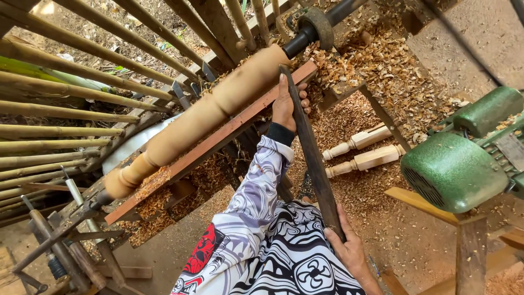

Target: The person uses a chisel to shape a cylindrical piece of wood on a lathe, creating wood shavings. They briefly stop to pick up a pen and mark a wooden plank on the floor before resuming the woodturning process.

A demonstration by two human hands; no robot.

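Nearest the lens, a patterned sleeve (248, 213) in white, black and red; right hand (349, 248) closed around the lower end of a long dark chisel (312, 153); left hand (287, 104) gripping the chisel near its tip, pressed on the reddish wooden rail (218, 139); hands well apart along the tool; chisel tip touching the pale turned post (207, 112), which lies mounted on the lathe, just behind the rail; shavings (382, 60) heaped to the right; two finished spindles (363, 150) on the ground; green motor (453, 169) at right; bamboo poles (65, 98) at left.
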